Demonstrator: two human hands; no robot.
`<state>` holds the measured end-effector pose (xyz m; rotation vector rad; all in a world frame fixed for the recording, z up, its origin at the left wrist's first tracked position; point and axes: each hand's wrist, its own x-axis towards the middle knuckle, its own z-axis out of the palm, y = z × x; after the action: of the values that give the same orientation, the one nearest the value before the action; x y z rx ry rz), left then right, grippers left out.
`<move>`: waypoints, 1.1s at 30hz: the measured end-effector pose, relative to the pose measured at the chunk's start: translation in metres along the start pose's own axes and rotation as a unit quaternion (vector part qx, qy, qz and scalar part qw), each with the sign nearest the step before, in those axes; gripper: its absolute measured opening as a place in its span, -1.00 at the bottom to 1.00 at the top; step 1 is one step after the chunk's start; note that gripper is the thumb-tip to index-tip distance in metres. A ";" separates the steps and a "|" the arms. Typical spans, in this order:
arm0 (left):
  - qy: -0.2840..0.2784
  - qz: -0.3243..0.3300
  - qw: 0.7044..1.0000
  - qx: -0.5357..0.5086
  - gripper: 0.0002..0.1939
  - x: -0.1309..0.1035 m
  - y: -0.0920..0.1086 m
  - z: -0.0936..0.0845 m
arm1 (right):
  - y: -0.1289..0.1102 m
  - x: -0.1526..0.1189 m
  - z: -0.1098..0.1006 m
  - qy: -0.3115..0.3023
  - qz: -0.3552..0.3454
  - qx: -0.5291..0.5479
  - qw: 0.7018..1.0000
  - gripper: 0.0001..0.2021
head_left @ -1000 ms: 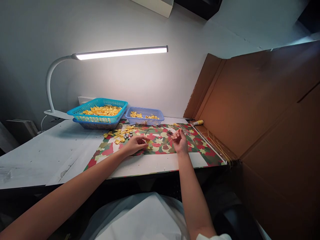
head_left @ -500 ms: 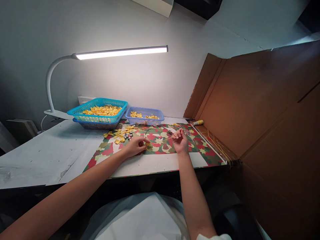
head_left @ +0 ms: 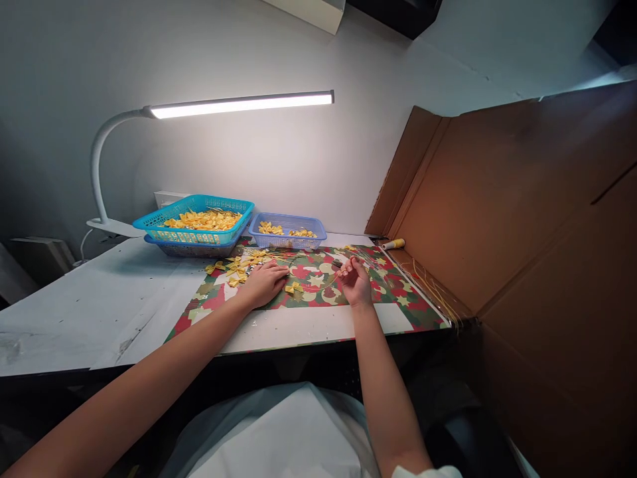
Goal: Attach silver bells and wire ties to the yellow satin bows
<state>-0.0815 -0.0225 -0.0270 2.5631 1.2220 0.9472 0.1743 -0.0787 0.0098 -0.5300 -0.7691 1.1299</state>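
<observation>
My left hand (head_left: 265, 283) lies palm down on the patterned sheet (head_left: 326, 292), its fingers stretched out beside a pile of yellow bows (head_left: 237, 267) and small shiny pieces. Just right of it, a single yellow bow (head_left: 293, 288) rests on the sheet, with a thin yellow cord (head_left: 326, 287) running from it toward my right hand (head_left: 355, 282). That hand is raised a little, palm up, its fingers closed on the cord. A small dark tool (head_left: 337, 264) shows at its fingertips; how it is held is unclear.
A turquoise basket (head_left: 199, 236) of yellow bows sits on another basket at the back left. Beside it stands a blue-violet basket (head_left: 288, 241) with more bows. A lamp (head_left: 243, 104) hangs above. Cardboard (head_left: 512, 186) rises at right, near a yellow-white roll (head_left: 393, 244).
My left hand has let go of the yellow bow, moved left and flattened beside the pile. The bow now lies uncovered. My right hand has shifted slightly left.
</observation>
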 end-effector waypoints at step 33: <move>-0.016 -0.156 0.916 -0.369 -0.71 -0.001 0.025 -0.002 | 0.049 -0.023 0.022 -0.218 0.002 -0.407 0.887 -0.77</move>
<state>-0.0668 -0.0396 -0.0166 1.7314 0.9659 1.0284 0.1234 -0.0826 -0.0180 -0.9880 -1.6645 0.8990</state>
